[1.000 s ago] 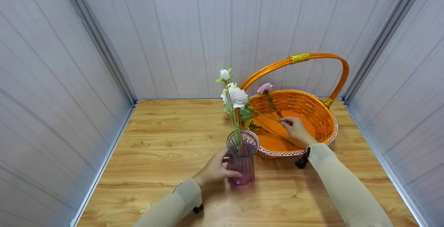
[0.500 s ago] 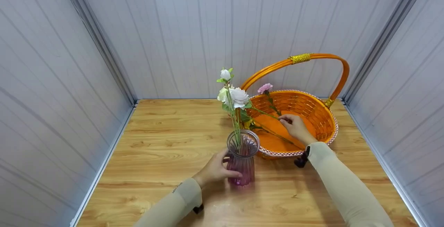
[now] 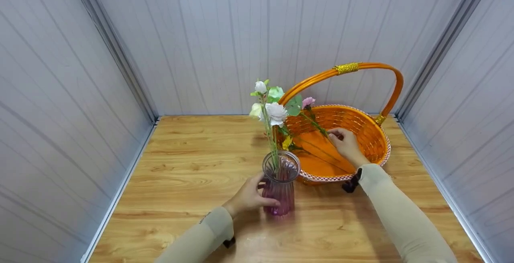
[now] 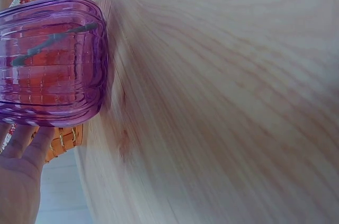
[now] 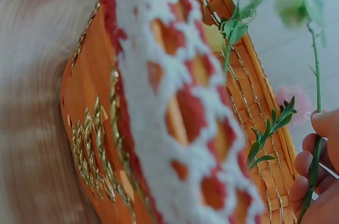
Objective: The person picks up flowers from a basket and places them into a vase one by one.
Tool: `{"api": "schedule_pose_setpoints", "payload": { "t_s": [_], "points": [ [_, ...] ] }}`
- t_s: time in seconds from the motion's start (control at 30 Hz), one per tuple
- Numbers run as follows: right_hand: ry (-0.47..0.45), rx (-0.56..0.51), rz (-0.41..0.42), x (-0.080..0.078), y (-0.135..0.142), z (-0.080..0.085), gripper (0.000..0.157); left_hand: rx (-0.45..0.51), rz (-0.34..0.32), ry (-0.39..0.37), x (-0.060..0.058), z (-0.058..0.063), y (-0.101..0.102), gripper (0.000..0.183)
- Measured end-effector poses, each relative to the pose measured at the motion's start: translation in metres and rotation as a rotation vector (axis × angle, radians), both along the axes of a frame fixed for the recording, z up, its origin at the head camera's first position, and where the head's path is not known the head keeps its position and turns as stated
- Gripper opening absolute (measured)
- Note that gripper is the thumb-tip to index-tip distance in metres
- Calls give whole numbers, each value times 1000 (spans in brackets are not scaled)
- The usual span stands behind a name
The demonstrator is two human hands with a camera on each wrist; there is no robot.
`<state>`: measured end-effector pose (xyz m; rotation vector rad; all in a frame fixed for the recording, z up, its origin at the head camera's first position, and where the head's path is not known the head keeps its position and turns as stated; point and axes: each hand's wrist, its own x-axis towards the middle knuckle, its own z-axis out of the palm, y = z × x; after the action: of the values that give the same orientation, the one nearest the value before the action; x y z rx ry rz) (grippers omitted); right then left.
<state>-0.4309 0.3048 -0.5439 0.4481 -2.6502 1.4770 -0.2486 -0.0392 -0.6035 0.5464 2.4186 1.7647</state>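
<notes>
My left hand (image 3: 249,196) grips a ribbed purple glass vase (image 3: 281,198) from its left side, thumb across the front. Two or three white and cream flowers (image 3: 275,114) stand in it. My right hand (image 3: 347,148), over the orange basket (image 3: 373,134), pinches the stem (image 5: 317,81) of a pale green flower (image 5: 292,6). In the head view that flower's head shows up behind the basket handle, beside the vase's flowers. A pink carnation (image 3: 308,102) leans on the basket's back rim, and a yellow flower (image 3: 286,143) lies at its left side.
The basket's tall arched handle (image 3: 395,94) rises between its left and right ends. A white and red trim (image 5: 159,75) runs along its rim. The wooden table (image 3: 192,166) is closed in by pale panel walls (image 3: 209,46) at the back and sides.
The pale green flower's head has risen from low behind the vase's white flowers to above them, its stem tilting up. My right hand has shifted slightly; my left hand and the vase stay put.
</notes>
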Motion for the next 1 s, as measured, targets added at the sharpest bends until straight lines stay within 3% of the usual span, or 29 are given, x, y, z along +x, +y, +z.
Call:
{"api": "schedule_pose_setpoints", "payload": {
  "t_s": [0.6,1.0],
  "points": [
    [24,-75,-37,10,12,15,26,9,-8,19,0,-1,1,104],
    [22,-133,-20,15,15,27,29,15,-10,17,0,-3,0,100]
  ]
}}
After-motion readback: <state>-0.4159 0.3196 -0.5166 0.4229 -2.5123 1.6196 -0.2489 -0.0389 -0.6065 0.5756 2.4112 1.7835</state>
